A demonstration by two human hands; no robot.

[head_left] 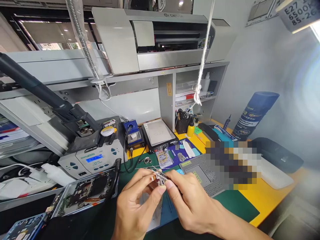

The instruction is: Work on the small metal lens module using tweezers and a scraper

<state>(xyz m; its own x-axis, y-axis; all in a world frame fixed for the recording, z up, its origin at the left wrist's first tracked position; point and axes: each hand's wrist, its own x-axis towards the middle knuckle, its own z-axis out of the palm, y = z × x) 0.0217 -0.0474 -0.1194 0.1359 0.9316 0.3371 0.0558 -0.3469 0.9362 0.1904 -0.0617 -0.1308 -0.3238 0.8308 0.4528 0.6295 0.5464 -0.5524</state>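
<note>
Between the fingertips of my left hand [140, 200] is a small metallic phone part [161, 182] with a bit of orange flex cable [153, 178]; its exact kind is too small to make out. My right hand [191, 200] grips a pair of metal tweezers [160, 172], whose tips lie over that part. Both hands meet above the green work mat [237, 203]. Just behind them, a similar small metal module [147, 160] lies on the mat. A blue sheet or pad [168, 210] shows partly beneath my hands.
To the left are a hot-air station [92, 160] and an opened device with exposed boards [87, 190]. A soldering station [135, 135] and a black-framed tray [160, 133] stand behind. On the right are a grey perforated mat [212, 180], a blue spray can [255, 115] and a pixelated patch.
</note>
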